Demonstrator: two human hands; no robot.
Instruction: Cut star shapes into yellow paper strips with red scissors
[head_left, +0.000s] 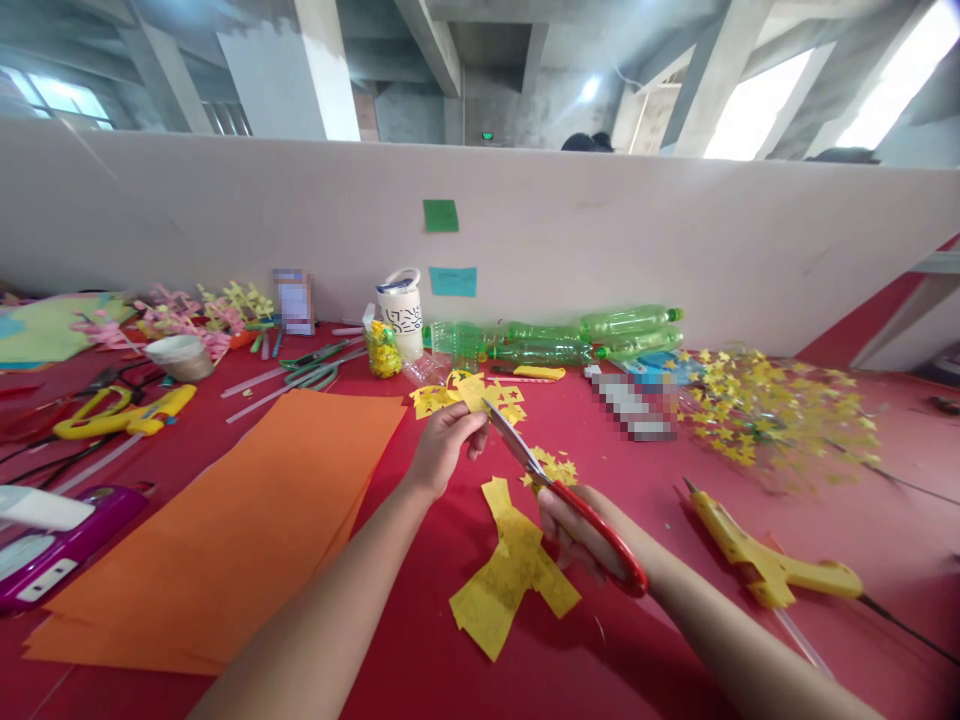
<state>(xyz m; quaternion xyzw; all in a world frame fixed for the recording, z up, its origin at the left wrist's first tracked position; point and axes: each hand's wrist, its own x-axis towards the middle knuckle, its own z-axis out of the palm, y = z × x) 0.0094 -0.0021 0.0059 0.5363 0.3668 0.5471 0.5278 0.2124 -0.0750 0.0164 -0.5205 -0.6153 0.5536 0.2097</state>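
Observation:
Between its thumb and fingers my left hand (444,447) pinches a small piece of yellow paper (472,389). My right hand (581,525) grips the red handles of a pair of scissors (529,462); the blade tips meet the edge of that piece. Cut yellow strips with star-shaped holes (431,400) lie just beyond my left hand. A small pile of yellow paper stars (556,468) rests beside the scissors, partly hidden by them. Nearer to me, larger yellow paper pieces (499,570) overlap on the red table.
Orange sheets (240,520) cover the left side. Yellow glue guns lie at the right (772,560) and left (131,410). Green plastic bottles (555,340), a white tumbler (403,315) and a yellow utility knife (538,373) are at the back. Yellow star sprays (765,410) stand right.

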